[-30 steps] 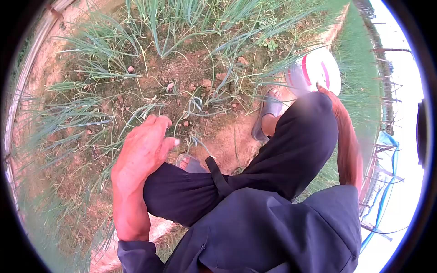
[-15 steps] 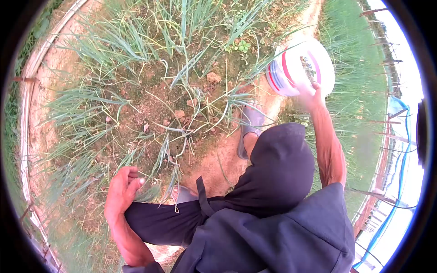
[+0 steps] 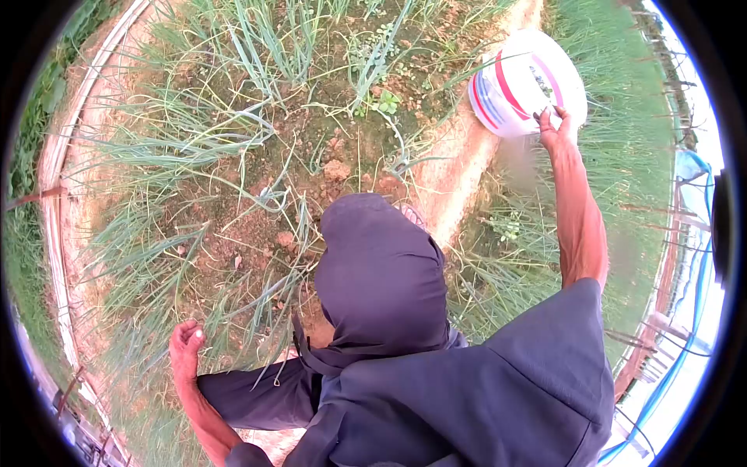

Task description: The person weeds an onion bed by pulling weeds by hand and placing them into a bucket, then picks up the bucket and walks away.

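A white plastic bucket (image 3: 498, 105) with red and blue stripes is tilted at the upper right of the head view. My right hand (image 3: 557, 128) grips its near rim, fingers bent over the edge, arm stretched forward. Something small and dark shows inside the bucket, too washed out to name. At the lower left, my left hand (image 3: 186, 346) is curled loosely beside my left knee, close to the onion-like leaves (image 3: 156, 268). No object shows in its fingers.
Long green onion-like plants (image 3: 268, 47) grow in bare soil with clods (image 3: 336, 170). A sandy furrow (image 3: 447, 187) runs beside them, with a denser green bed (image 3: 615, 156) on the right. A pale pipe-like edging (image 3: 58, 163) curves along the left. Blue sheeting (image 3: 689, 167) hangs at the far right.
The bucket and my right hand have moved up and to the right in view. My right knee has shifted left, covering the foot. My left hand is slightly lower and more curled.
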The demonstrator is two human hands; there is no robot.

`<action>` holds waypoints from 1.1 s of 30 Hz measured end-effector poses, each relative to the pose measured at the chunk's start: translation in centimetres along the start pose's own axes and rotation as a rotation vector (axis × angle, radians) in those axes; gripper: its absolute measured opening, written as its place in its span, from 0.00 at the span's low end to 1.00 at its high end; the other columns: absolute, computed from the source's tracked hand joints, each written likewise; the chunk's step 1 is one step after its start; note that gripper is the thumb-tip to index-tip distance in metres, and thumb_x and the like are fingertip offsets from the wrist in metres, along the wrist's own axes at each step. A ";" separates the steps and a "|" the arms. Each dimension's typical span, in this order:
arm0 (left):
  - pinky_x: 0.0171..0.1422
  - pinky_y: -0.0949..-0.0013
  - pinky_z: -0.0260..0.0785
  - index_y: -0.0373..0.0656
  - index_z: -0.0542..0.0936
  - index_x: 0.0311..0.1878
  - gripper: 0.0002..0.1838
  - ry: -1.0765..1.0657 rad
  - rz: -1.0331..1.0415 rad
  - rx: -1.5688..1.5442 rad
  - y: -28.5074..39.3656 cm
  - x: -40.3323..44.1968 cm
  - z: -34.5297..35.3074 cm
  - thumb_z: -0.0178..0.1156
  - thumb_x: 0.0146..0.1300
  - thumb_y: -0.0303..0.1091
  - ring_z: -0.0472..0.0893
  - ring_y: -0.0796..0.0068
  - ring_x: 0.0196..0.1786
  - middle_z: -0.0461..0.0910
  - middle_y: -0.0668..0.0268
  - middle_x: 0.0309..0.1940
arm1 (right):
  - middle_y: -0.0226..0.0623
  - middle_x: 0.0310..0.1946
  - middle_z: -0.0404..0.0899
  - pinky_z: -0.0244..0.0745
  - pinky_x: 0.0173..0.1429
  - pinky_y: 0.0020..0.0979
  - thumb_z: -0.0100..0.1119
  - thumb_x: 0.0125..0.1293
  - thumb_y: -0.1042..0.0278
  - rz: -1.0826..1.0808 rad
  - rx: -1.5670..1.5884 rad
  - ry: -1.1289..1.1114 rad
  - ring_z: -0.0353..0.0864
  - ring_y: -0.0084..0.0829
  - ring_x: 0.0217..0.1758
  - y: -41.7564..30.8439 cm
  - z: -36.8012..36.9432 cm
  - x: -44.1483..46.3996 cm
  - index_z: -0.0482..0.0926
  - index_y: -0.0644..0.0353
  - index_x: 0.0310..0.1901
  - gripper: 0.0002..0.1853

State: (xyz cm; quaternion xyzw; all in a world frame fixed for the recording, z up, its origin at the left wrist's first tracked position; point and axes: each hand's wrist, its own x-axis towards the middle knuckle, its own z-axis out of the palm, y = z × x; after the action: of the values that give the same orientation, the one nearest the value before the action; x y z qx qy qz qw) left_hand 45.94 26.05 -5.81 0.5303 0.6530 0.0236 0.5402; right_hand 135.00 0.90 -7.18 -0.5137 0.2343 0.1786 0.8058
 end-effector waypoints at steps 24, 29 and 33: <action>0.49 0.67 0.78 0.41 0.73 0.61 0.22 0.772 -0.121 -0.699 -7.0 -8.1 5.5 0.59 0.68 0.42 0.82 0.70 0.47 0.79 0.57 0.55 | 0.41 0.36 0.82 0.80 0.44 0.37 0.58 0.59 0.76 -1.143 -1.790 -1.101 0.82 0.40 0.45 22.4 11.0 1.8 0.79 0.60 0.40 0.07; 0.40 0.71 0.67 0.44 0.70 0.51 0.23 0.200 0.049 -0.893 -1.3 -11.0 7.6 0.69 0.60 0.41 0.71 0.77 0.36 0.72 0.68 0.41 | 0.46 0.40 0.84 0.82 0.49 0.40 0.57 0.60 0.71 -0.872 -2.477 -1.084 0.85 0.44 0.47 24.3 16.2 9.2 0.82 0.60 0.43 0.11; 0.36 0.76 0.60 0.48 0.67 0.45 0.22 0.198 -0.010 -0.918 4.8 -13.2 10.6 0.71 0.57 0.38 0.64 0.80 0.34 0.62 0.75 0.33 | 0.47 0.40 0.84 0.80 0.50 0.43 0.60 0.58 0.68 -0.801 -2.489 -1.136 0.84 0.46 0.46 24.2 14.4 13.1 0.80 0.58 0.44 0.12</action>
State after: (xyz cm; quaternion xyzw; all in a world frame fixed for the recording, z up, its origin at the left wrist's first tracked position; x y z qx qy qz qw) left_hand 54.92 12.92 1.68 0.2286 0.6258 0.3580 0.6542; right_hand 135.89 24.52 -27.31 -0.7652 -0.5809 0.2068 -0.1852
